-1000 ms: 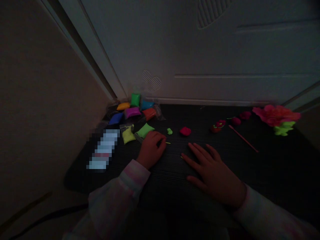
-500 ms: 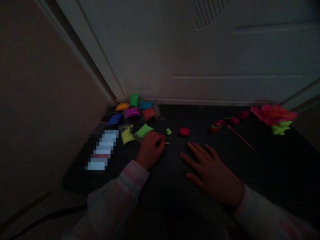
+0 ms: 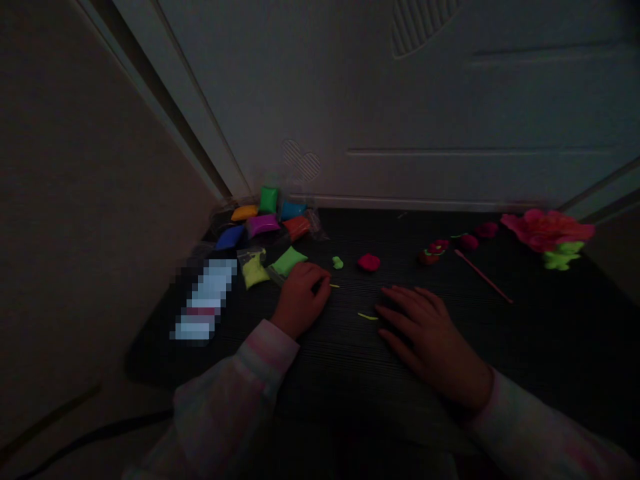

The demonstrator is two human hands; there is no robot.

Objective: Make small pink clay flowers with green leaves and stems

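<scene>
Light, even fingertip pressure prob. best for thin yellow strip (image 3: 368, 317), just below ctr of frame beside R hand (image 3: 434, 343), fingers loosely spread; L hand (image 3: 301, 300), ctr-left, curled, can't tell if pinching; vs prev. frame, R fingers shifted right, strip uncovered.

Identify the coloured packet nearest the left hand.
The light green packet, partly behind the left hand; the yellow packet and the others lie farther off.
</scene>
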